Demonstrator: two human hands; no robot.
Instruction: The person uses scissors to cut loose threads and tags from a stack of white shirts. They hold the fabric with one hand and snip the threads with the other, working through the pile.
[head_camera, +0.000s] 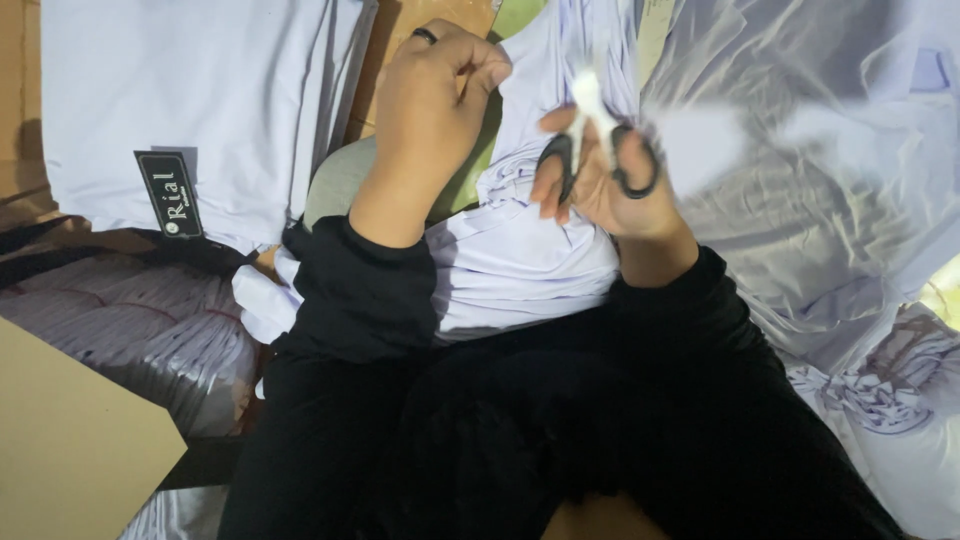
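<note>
My right hand (600, 180) grips a pair of black-handled scissors (610, 150), fingers through the loops, blades pointing up and blurred. My left hand (435, 95), with a dark ring on one finger, is curled into a loose fist just left of the scissors, above pale lilac fabric (520, 255) that lies bunched on my lap. Whether the left fingers pinch a thread or cloth I cannot tell. Both arms wear black sleeves.
A folded pale garment (200, 90) with a black hanging tag (168, 193) lies at the upper left. Shiny plastic-wrapped garments (820, 200) fill the right side. A cardboard sheet (70, 440) sits at the lower left, bagged cloth (150, 320) beside it.
</note>
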